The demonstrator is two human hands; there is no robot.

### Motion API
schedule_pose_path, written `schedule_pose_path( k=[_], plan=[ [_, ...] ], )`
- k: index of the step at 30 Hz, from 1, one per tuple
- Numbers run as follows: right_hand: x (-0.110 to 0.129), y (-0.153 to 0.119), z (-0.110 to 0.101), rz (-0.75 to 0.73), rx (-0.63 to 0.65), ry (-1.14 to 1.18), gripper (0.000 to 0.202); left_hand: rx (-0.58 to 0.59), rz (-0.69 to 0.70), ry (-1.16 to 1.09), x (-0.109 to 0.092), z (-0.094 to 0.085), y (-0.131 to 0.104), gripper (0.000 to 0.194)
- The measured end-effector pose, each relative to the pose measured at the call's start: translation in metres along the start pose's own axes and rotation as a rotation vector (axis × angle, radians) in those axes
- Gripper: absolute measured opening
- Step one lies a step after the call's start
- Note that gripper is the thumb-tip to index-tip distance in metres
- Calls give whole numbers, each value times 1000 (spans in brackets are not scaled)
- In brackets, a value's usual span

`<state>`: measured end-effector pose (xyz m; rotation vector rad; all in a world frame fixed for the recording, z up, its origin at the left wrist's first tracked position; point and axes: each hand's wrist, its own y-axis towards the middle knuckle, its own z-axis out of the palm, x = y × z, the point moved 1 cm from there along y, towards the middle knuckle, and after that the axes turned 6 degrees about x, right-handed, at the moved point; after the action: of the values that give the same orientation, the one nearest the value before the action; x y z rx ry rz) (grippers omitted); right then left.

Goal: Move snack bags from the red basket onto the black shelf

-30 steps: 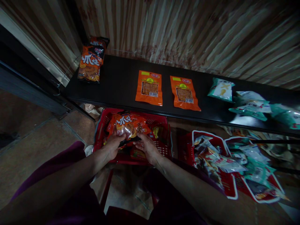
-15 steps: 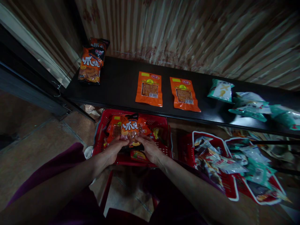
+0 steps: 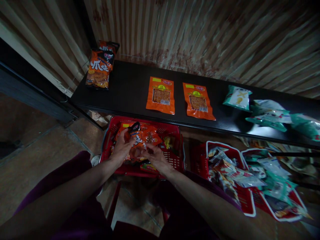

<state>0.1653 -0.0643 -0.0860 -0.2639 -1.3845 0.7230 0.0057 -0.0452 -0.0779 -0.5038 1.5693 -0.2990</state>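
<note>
At the shelf's [image 3: 127, 88] left end, two upright orange bags [image 3: 98, 70] show large white characters that seem to read "爪烧". Below the front edge near that corner, a red basket [image 3: 107, 146] holds a bag [image 3: 137, 137] with similar lettering, partly covered by fingers. The step looks to be gripping this bag. The left hand [image 3: 121, 148] pinches its left side; the right hand [image 3: 158, 158] touches its lower right, fingers half curled, and I cannot tell whether it pinches. A clean lift would call for both hands firm on the sides, free of the orange pack [image 3: 155, 136] beside it. Mid-shelf, two flat packs [image 3: 160, 95] carry yellow stickers, oval logos and barcodes, print too small to read. Toward the right end, green bags [image 3: 238, 98] have unreadable labels.
</note>
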Motion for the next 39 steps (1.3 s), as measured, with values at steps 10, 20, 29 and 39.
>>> schedule_pose_path(
  k=[10,20,29,39],
  plan=[
    [6,-6,0,-19,150,-156,27,45,-56,-126,-20,-21,22,20],
    [2,-2,-12,117,230,45,53,38,-86,-118,-27,-29,27,16],
    [7,-8,-8,275,179,221,57,-67,-66,-128,-26,-31,30,14],
    [-4,-1,-9,-157,84,-321,39,-291,-113,-152,-10,-22,26,17]
  ],
)
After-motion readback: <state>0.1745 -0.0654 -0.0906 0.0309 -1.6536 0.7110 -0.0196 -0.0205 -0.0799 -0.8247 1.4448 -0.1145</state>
